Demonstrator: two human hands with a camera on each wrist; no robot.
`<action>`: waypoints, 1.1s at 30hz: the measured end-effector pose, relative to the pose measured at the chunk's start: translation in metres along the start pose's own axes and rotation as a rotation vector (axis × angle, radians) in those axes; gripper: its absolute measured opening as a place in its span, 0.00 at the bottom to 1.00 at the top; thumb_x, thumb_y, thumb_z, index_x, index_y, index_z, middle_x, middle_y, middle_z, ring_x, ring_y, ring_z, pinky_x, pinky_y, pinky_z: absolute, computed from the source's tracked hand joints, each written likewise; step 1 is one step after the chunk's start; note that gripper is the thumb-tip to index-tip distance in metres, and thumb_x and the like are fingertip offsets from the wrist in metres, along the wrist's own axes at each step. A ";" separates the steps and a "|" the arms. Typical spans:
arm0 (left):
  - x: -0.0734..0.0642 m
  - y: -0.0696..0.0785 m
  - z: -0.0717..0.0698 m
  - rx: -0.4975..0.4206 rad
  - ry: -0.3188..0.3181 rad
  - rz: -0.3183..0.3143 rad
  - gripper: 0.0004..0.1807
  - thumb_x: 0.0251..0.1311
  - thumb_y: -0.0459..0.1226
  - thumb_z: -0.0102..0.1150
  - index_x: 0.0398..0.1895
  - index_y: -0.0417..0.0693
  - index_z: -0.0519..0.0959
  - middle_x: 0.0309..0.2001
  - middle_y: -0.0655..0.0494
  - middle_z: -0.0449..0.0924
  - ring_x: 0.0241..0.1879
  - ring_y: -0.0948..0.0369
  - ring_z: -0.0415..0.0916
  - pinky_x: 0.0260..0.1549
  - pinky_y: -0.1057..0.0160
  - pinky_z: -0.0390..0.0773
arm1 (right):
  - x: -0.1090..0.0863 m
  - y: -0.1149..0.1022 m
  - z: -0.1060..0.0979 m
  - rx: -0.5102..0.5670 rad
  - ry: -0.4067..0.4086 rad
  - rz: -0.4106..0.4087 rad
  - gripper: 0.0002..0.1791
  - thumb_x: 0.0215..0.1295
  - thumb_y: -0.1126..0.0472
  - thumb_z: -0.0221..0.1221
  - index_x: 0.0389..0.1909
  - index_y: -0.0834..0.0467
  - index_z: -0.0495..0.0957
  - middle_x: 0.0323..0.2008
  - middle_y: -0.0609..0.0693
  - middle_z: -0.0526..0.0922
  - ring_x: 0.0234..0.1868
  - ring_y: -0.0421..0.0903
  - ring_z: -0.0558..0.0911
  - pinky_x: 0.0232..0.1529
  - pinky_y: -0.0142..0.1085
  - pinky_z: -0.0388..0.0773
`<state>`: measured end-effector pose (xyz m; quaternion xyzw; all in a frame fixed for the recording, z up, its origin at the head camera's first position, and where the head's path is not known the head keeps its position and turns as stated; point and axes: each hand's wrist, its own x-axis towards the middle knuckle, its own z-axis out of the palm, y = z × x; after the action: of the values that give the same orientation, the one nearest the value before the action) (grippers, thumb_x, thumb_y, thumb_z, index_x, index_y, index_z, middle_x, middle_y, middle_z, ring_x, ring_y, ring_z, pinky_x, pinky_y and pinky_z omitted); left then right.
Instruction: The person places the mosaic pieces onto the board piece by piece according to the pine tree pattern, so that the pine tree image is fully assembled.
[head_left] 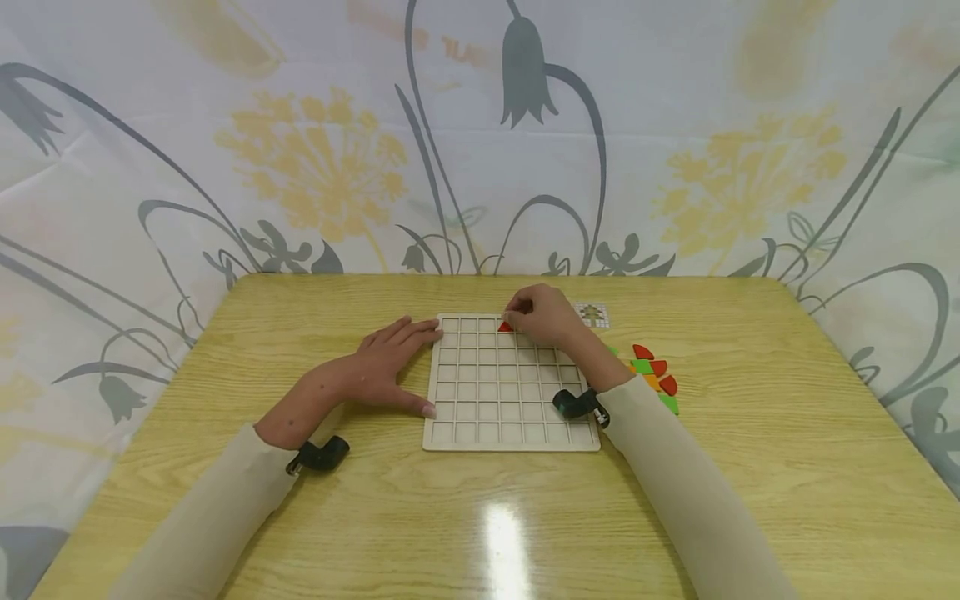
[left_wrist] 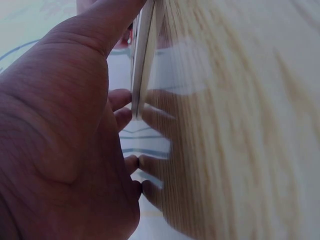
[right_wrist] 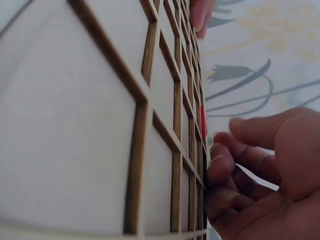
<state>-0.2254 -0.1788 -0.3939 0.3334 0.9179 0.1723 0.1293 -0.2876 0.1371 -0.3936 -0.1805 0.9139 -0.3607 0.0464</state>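
Observation:
In the head view a pale square board (head_left: 487, 390), ruled into a grid of shallow cells, lies flat on the table. A small red piece (head_left: 506, 327) sits in a cell of its far row; fingertips cover part of it. My right hand (head_left: 543, 317) is over that piece, fingers loosely bent. The right wrist view shows the red piece (right_wrist: 203, 120) in the grid, with the thumb tip (right_wrist: 240, 127) apart from it. My left hand (head_left: 390, 371) rests at the board's left side, fingers spread, thumb and fingertips touching the edge.
Several red, green and orange pieces (head_left: 660, 383) lie right of the board, partly behind the right forearm. A small gridded picture card (head_left: 594, 314) lies beyond the right wrist. The wooden table (head_left: 390, 517) ends at a flower-patterned cloth (head_left: 465, 150).

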 end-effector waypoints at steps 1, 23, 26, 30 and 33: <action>0.000 0.000 0.000 -0.002 0.001 0.003 0.62 0.57 0.62 0.76 0.87 0.49 0.53 0.87 0.49 0.43 0.84 0.37 0.33 0.74 0.26 0.45 | -0.001 0.000 -0.001 0.010 0.002 0.007 0.10 0.79 0.59 0.60 0.45 0.59 0.88 0.42 0.54 0.87 0.43 0.52 0.83 0.48 0.48 0.80; 0.000 -0.003 0.003 0.002 0.011 0.004 0.62 0.57 0.64 0.74 0.87 0.50 0.53 0.87 0.50 0.43 0.84 0.36 0.34 0.73 0.25 0.46 | -0.044 0.009 -0.039 0.039 -0.008 -0.003 0.11 0.78 0.61 0.60 0.48 0.64 0.86 0.41 0.56 0.85 0.39 0.50 0.81 0.44 0.45 0.78; -0.001 -0.003 0.003 -0.001 0.011 0.004 0.62 0.57 0.64 0.74 0.87 0.50 0.53 0.87 0.50 0.43 0.84 0.37 0.34 0.73 0.25 0.46 | -0.049 0.015 -0.044 0.024 -0.009 0.009 0.10 0.78 0.60 0.60 0.48 0.63 0.85 0.41 0.57 0.86 0.39 0.50 0.82 0.43 0.44 0.78; -0.002 -0.003 0.002 -0.003 0.009 0.003 0.62 0.56 0.64 0.74 0.87 0.50 0.53 0.87 0.51 0.43 0.84 0.37 0.34 0.74 0.26 0.45 | -0.054 0.024 -0.051 0.010 -0.006 0.015 0.10 0.78 0.60 0.61 0.47 0.63 0.86 0.40 0.57 0.86 0.39 0.50 0.82 0.43 0.43 0.79; -0.001 -0.003 0.002 0.000 0.010 0.005 0.62 0.57 0.65 0.74 0.87 0.51 0.53 0.87 0.51 0.43 0.84 0.37 0.34 0.74 0.26 0.45 | -0.057 0.029 -0.056 0.001 -0.011 0.002 0.10 0.78 0.61 0.60 0.47 0.63 0.86 0.40 0.57 0.86 0.38 0.49 0.82 0.42 0.43 0.79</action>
<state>-0.2253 -0.1811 -0.3969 0.3347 0.9177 0.1742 0.1241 -0.2548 0.2135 -0.3749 -0.1815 0.9136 -0.3601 0.0521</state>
